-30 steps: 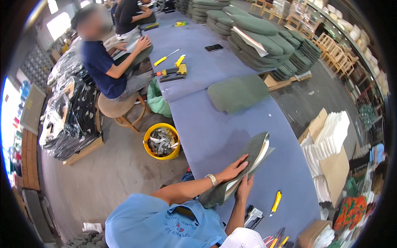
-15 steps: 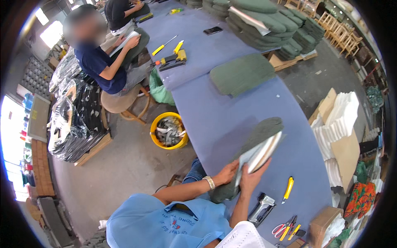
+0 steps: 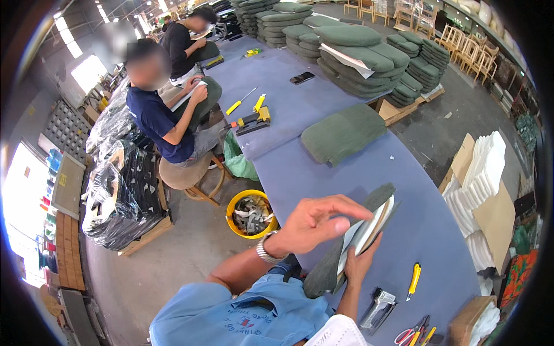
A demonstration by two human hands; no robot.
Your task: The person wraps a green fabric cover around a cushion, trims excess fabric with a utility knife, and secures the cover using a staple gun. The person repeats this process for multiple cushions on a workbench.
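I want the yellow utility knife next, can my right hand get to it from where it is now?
Probably yes, once freed. The yellow utility knife lies on bare blue table just right of the right hand, nothing between, but that hand is gripping the grey seat pad.

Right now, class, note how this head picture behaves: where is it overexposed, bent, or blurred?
Head view: daylight blows out the windows at left; the fisheye bends the blue table edge and darkens the corners; the left hand looks large and slightly soft near the lens, above the cushion the right hand holds.
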